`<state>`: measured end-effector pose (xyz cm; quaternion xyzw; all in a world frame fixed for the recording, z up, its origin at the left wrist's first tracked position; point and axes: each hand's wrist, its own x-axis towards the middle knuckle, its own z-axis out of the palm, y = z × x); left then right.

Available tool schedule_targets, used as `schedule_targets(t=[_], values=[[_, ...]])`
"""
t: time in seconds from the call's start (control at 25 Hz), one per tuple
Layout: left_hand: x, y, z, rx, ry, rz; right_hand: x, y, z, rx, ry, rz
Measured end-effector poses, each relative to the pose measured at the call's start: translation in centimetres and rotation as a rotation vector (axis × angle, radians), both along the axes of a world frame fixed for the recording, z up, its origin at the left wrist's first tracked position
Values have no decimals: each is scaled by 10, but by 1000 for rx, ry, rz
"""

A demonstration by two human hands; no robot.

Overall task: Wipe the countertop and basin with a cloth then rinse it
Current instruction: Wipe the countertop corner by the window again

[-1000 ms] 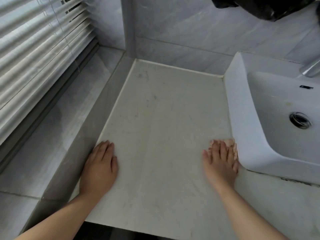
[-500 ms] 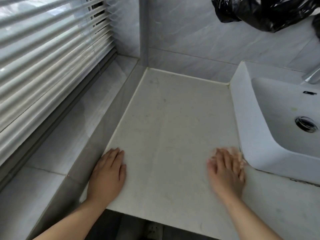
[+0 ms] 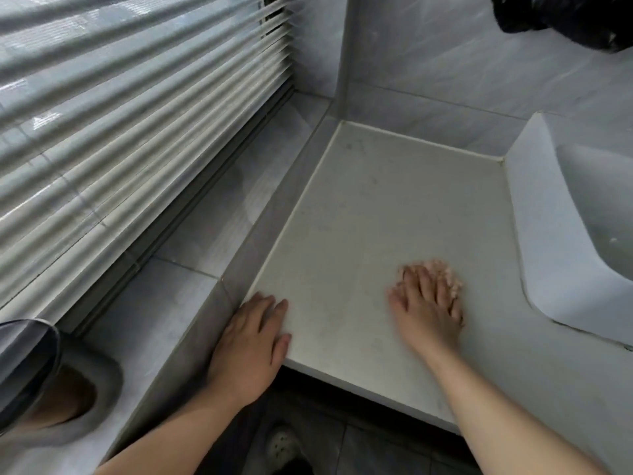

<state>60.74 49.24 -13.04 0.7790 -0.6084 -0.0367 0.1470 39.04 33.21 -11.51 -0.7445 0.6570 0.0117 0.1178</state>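
Observation:
My right hand (image 3: 428, 303) lies flat on the pale countertop (image 3: 376, 207), pressing down a small pinkish cloth (image 3: 443, 270) that shows only beyond the fingertips. The hand is a short way left of the white basin (image 3: 555, 234), apart from its side wall. My left hand (image 3: 250, 341) rests palm down, holding nothing, on the counter's front left corner, fingers together, next to the raised grey sill edge. The basin's drain is out of view.
A tiled window sill (image 3: 191, 262) with slatted blinds (image 3: 120, 114) runs along the left. A dark glossy vessel (image 3: 30, 368) stands on the sill at the lower left. A black bag (image 3: 565, 18) hangs at the top right. The floor and a shoe (image 3: 284, 443) show below the counter's edge.
My right hand has slid left with the cloth, away from the basin's wall. The view has swung left, showing more sill and blinds. My left hand has stayed at the counter's corner.

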Motion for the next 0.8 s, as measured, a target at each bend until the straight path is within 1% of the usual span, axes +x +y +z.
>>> schedule_targets(t=[0.04, 0.08, 0.12, 0.24, 0.32, 0.4, 0.48, 0.52, 0.6, 0.68, 0.72, 0.76, 0.8], values=[[0, 1, -1, 5, 25, 6, 21, -11, 0, 38, 0, -72], [-1, 3, -2, 10, 61, 23, 49, -16, 4, 63, -32, -55], [-1, 5, -3, 4, 99, 49, 83, -13, 5, 72, -91, 30], [-1, 5, -1, -37, 185, 88, 154, 29, 11, 154, -205, 435], [-5, 7, -1, -71, 219, 138, 158, 43, 14, 139, -213, 584], [-9, 11, -1, -50, 162, 164, 135, 37, 11, 100, -171, 658], [-10, 12, 1, 0, 127, 138, 88, 35, 4, 36, -128, 605], [-12, 11, 4, 7, 106, 138, 57, 36, 2, -17, -94, 527], [-16, 6, 6, 24, 62, 157, -9, 43, 0, -82, -18, 275], [-25, 2, 8, 69, 45, 180, -50, 52, 1, -14, 20, -32], [-31, 2, 6, 89, 30, 202, -50, 59, 4, 28, 5, -106], [-37, 3, 6, 143, 28, 223, -38, 70, 4, 25, -26, -74], [-42, 3, 6, 173, 22, 218, -20, 86, 5, 1, -71, 50]])
